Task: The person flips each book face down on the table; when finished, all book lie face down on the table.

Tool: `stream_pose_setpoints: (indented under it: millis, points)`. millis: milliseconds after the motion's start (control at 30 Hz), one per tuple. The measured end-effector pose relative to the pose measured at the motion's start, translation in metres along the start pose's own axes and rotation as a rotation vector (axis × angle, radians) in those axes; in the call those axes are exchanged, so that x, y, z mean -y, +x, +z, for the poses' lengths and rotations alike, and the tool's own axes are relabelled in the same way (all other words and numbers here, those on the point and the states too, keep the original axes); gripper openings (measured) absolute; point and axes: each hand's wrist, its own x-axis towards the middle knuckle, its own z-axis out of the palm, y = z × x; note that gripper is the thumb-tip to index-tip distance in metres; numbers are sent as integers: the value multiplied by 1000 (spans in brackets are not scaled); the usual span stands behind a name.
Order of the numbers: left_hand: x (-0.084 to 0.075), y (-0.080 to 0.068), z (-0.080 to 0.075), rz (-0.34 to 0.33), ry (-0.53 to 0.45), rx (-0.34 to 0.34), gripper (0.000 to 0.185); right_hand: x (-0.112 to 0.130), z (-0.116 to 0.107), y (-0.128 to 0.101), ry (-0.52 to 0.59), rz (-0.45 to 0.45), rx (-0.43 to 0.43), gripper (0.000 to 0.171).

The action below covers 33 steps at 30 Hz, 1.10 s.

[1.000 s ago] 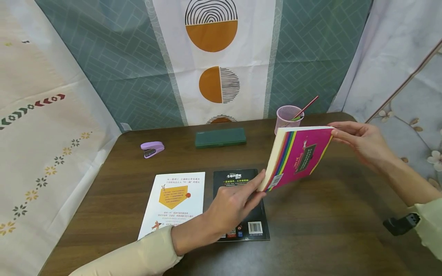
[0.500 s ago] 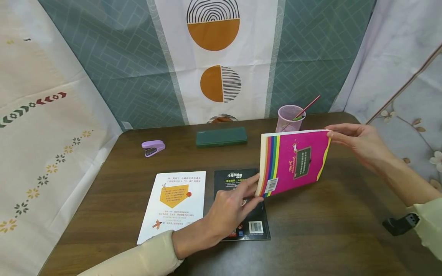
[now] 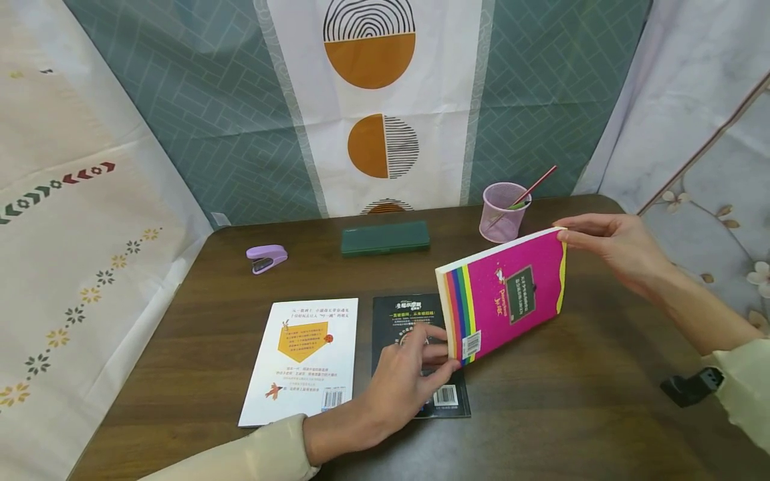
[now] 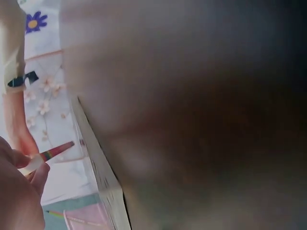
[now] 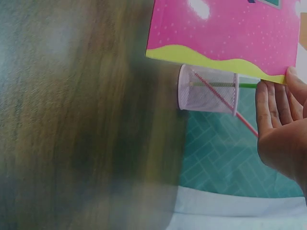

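A pink book [image 3: 511, 297] with rainbow stripes and a barcode is held tilted above the table between both hands. My left hand [image 3: 403, 381] pinches its near-left corner between thumb and fingers. At the far-right corner my right hand [image 3: 625, 250] grips it, thumb on the pink cover and fingers behind, as the right wrist view also shows. Beneath the left hand lies a black book [image 3: 448, 401], partly hidden by that hand and the pink book. Beside it on the left, a white book [image 3: 301, 361] with a yellow shape lies flat.
A purple stapler [image 3: 267, 258] sits at the back left of the wooden table [image 3: 577, 414]. A dark green case [image 3: 385, 238] lies at the back middle. Behind the pink book stands a pink mesh pen cup [image 3: 502, 214] with pencils in it. Curtains rise behind the table.
The pink book has swung so its cover faces me more, and its left end has come lower and nearer. The right hand has shifted slightly left; the left hand's fingers have moved at the corner.
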Motion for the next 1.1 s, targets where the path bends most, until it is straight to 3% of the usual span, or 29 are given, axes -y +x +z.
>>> stream_pose_setpoints:
  millis: [167,367,633,900,1100]
  points:
    - [-3,-5,8,-97,-133,24,35,7,2,-1,-20,-15,-1,70]
    - [-5,-8,17,-150,-203,8,28,14,5,-1,-66,-35,28,68]
    - [-9,-8,27,-331,-287,18,23,18,12,4,-88,-72,54,63]
    - [-10,-10,29,-406,-387,16,19,13,20,7,-132,-79,60,61]
    - [-12,-10,27,-436,-413,57,13,10,23,10,-126,-86,64,60]
